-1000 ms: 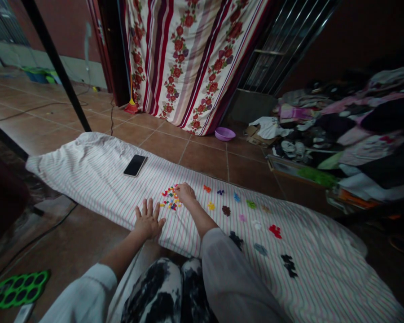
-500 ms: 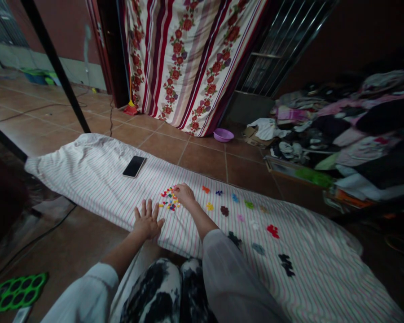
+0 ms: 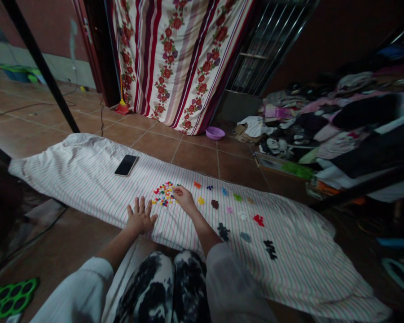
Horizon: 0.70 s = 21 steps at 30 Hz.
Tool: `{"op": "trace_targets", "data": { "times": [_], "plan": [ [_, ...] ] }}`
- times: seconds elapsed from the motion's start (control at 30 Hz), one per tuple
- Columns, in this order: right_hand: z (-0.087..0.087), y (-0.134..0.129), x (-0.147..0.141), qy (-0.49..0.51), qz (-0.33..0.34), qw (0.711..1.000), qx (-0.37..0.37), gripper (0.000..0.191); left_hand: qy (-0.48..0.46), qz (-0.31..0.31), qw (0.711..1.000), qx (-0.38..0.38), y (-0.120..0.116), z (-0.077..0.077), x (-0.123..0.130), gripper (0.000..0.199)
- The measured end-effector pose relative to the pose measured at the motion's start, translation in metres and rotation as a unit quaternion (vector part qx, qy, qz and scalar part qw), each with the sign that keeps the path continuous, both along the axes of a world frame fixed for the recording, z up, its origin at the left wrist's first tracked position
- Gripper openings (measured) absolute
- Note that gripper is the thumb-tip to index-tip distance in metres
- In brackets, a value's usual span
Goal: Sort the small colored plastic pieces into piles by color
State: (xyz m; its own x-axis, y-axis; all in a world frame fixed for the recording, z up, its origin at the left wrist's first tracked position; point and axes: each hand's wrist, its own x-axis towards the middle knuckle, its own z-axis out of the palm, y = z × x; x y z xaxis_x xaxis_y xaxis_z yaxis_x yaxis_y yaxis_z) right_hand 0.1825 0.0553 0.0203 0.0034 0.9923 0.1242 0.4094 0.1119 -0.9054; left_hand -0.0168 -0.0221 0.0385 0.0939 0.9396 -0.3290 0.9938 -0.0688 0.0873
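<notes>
My left hand lies flat on the striped cloth, fingers spread, with nothing in it. Just beyond its fingertips is a mixed pile of small coloured pieces. My right hand is at the pile's right edge, thumb and fingers pinched together. Whatever is between those fingertips is too small to make out. To its right, pieces lie sorted by colour in small heaps, among them orange, yellow, dark brown, light green, red and black.
A phone rests on the cloth left of the pile. Beyond the cloth are a purple basin on the tiled floor, a hanging floral curtain and heaped clothes. A green tray with round holes is at lower left.
My right hand has drawn back from over the pile to its right edge, still pinched, uncovering more pieces. My left hand stays flat. The whole view has shifted a little to the right.
</notes>
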Motion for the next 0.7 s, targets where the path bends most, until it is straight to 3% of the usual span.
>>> {"op": "trace_targets", "data": {
  "times": [0.23,0.47,0.7],
  "plan": [
    [0.008,-0.026,0.013,0.072,-0.018,0.997,-0.008,0.022,0.01,0.002,1.0,0.003,0.001,-0.003,-0.001,0.074],
    [0.018,-0.056,0.033,0.078,-0.045,0.996,-0.011,0.023,0.016,0.004,1.0,-0.008,0.0,0.005,0.0,0.074],
    [0.007,-0.109,0.084,0.022,-0.158,0.987,0.023,0.025,0.019,0.0,1.0,0.004,-0.001,0.003,-0.002,0.076]
  ]
}}
